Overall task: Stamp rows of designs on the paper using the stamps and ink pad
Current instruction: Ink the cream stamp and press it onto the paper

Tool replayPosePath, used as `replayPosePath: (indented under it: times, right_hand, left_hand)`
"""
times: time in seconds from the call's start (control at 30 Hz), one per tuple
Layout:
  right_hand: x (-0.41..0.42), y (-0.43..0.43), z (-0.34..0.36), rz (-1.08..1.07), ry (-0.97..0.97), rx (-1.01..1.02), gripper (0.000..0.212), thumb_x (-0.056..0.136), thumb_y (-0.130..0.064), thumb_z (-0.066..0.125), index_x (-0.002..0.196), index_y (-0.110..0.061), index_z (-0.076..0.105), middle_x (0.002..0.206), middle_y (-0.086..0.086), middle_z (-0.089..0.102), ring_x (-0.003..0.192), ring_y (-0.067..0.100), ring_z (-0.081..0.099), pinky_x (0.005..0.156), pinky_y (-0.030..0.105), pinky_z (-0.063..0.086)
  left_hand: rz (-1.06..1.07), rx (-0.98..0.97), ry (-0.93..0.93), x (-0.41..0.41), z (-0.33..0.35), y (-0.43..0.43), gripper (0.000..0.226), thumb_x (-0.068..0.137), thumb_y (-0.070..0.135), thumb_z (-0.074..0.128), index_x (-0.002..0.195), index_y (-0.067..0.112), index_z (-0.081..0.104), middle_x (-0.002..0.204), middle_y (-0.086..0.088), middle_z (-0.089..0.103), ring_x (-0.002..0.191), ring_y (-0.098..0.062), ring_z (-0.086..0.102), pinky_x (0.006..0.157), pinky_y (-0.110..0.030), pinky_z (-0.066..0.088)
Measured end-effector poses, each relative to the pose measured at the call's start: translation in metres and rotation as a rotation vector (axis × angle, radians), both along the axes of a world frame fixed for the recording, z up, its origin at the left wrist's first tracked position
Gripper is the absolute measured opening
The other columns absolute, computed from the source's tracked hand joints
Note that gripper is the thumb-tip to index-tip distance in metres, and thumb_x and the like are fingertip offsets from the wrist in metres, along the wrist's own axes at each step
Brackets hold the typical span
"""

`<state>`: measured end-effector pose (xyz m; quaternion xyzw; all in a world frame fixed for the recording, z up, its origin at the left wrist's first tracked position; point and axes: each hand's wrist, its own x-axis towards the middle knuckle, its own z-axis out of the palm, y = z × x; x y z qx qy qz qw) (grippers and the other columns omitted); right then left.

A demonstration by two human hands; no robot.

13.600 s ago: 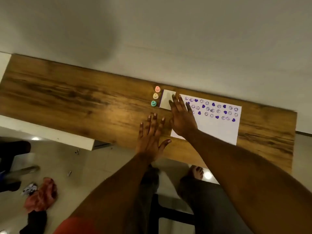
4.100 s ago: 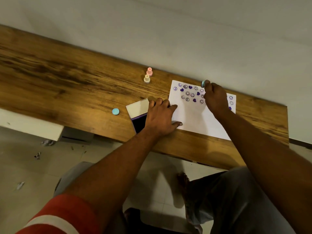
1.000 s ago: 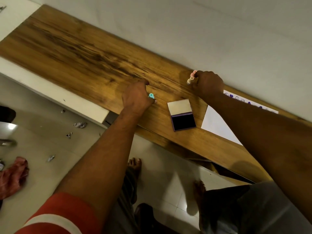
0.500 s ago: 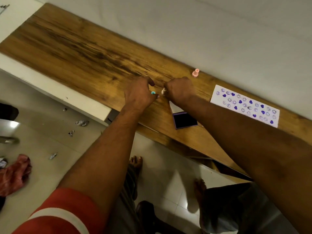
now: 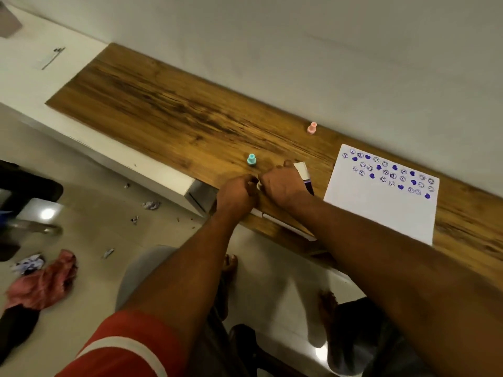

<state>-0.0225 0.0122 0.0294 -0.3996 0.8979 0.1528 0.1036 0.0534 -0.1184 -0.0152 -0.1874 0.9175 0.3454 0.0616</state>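
My left hand and my right hand meet near the wooden table's front edge. Both pinch a small pale stamp, which is mostly hidden by the fingers. A teal stamp stands upright just beyond my hands. A pink stamp stands farther back by the wall. The ink pad lies open behind my right hand, largely covered by it. The white paper lies to the right, with rows of purple smileys and hearts along its far part.
A white ledge runs along the table's left side. The wall rises right behind the table. On the floor lie a pink cloth and paper scraps. My legs and feet are under the table.
The teal stamp has left my left hand and now stands on the table. Both hands have drawn closer to the front edge, joined on the pale stamp.
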Motion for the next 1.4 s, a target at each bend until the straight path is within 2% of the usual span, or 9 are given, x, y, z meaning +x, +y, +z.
replayPosePath:
  times: [0.13, 0.23, 0.3, 0.4, 0.6, 0.8, 1.07, 1.27, 1.4]
  right_hand:
    - [0.008, 0.011, -0.006, -0.003, 0.001, -0.005, 0.017, 0.101, -0.024, 0.053, 0.115, -0.024, 0.062, 0.117, 0.005, 0.073, 0.113, 0.028, 0.067, 0.107, 0.048, 0.037]
    - [0.008, 0.016, -0.011, 0.034, 0.031, 0.015, 0.024, 0.103, -0.024, 0.05, 0.125, -0.018, 0.057, 0.121, 0.008, 0.071, 0.112, 0.03, 0.066, 0.106, 0.048, 0.039]
    - [0.005, 0.019, -0.014, 0.061, 0.047, 0.008, 0.027, 0.104, -0.026, 0.047, 0.128, -0.016, 0.056, 0.122, 0.01, 0.07, 0.112, 0.031, 0.066, 0.105, 0.047, 0.039]
    - [0.001, 0.025, -0.017, 0.087, 0.04, -0.022, 0.027, 0.106, -0.029, 0.046, 0.125, -0.016, 0.059, 0.125, 0.01, 0.069, 0.113, 0.031, 0.066, 0.106, 0.048, 0.039]
    - [-0.002, 0.033, -0.023, 0.056, 0.005, -0.196, 0.041, 0.107, -0.044, 0.038, 0.116, -0.016, 0.065, 0.117, 0.01, 0.072, 0.105, 0.03, 0.067, 0.099, 0.047, 0.043]
    - [-0.007, 0.033, -0.03, 0.014, -0.071, -0.276, 0.026, 0.106, -0.034, 0.048, 0.11, -0.015, 0.066, 0.11, 0.009, 0.074, 0.097, 0.028, 0.069, 0.09, 0.042, 0.046]
    - [-0.007, 0.044, -0.028, 0.053, -0.126, -0.298, 0.029, 0.106, -0.031, 0.047, 0.12, -0.011, 0.063, 0.122, 0.013, 0.07, 0.109, 0.03, 0.066, 0.094, 0.044, 0.045]
    - [-0.002, 0.045, -0.027, -0.121, -0.194, -0.366, 0.036, 0.107, -0.037, 0.047, 0.129, -0.015, 0.065, 0.128, 0.011, 0.069, 0.117, 0.029, 0.064, 0.103, 0.043, 0.043]
    - [0.002, 0.038, -0.025, -0.191, -0.166, -0.394, 0.032, 0.104, -0.036, 0.053, 0.122, -0.016, 0.07, 0.119, 0.009, 0.074, 0.108, 0.027, 0.067, 0.097, 0.043, 0.05]
  left_hand:
    - [-0.057, -0.013, 0.018, 0.004, -0.012, 0.005, 0.033, 0.092, 0.038, 0.072, 0.124, 0.033, 0.07, 0.095, 0.01, 0.067, 0.085, -0.01, 0.058, 0.069, -0.029, 0.039]
    - [-0.123, -0.1, 0.068, 0.001, -0.014, 0.006, 0.028, 0.092, 0.039, 0.071, 0.119, 0.03, 0.071, 0.084, 0.015, 0.057, 0.082, -0.013, 0.059, 0.063, -0.028, 0.035]
    - [-0.194, -0.162, 0.107, 0.0, -0.017, 0.006, 0.024, 0.095, 0.042, 0.066, 0.114, 0.027, 0.069, 0.087, 0.01, 0.062, 0.084, -0.017, 0.062, 0.068, -0.03, 0.038]
    - [-0.258, -0.236, 0.154, -0.002, -0.025, 0.006, 0.028, 0.099, 0.044, 0.06, 0.116, 0.022, 0.065, 0.099, 0.0, 0.07, 0.086, -0.019, 0.063, 0.071, -0.033, 0.042]
    - [-0.334, -0.325, 0.192, -0.004, -0.034, 0.01, 0.03, 0.101, 0.039, 0.058, 0.121, 0.016, 0.06, 0.102, -0.007, 0.071, 0.084, -0.024, 0.064, 0.067, -0.033, 0.039]
    - [-0.336, -0.323, 0.179, -0.007, -0.035, 0.014, 0.034, 0.1, 0.043, 0.06, 0.122, 0.016, 0.059, 0.102, -0.006, 0.07, 0.087, -0.024, 0.065, 0.068, -0.032, 0.04]
    - [-0.359, -0.333, 0.178, -0.008, -0.035, 0.013, 0.031, 0.103, 0.041, 0.056, 0.122, 0.017, 0.059, 0.107, -0.007, 0.069, 0.091, -0.023, 0.063, 0.071, -0.033, 0.043]
    - [-0.373, -0.296, 0.242, -0.009, -0.038, 0.013, 0.036, 0.101, 0.038, 0.058, 0.13, 0.018, 0.059, 0.109, -0.007, 0.071, 0.093, -0.024, 0.065, 0.072, -0.031, 0.04]
    - [-0.365, -0.296, 0.243, -0.009, -0.038, 0.012, 0.031, 0.1, 0.035, 0.058, 0.126, 0.017, 0.061, 0.106, -0.007, 0.071, 0.09, -0.024, 0.064, 0.069, -0.031, 0.04]
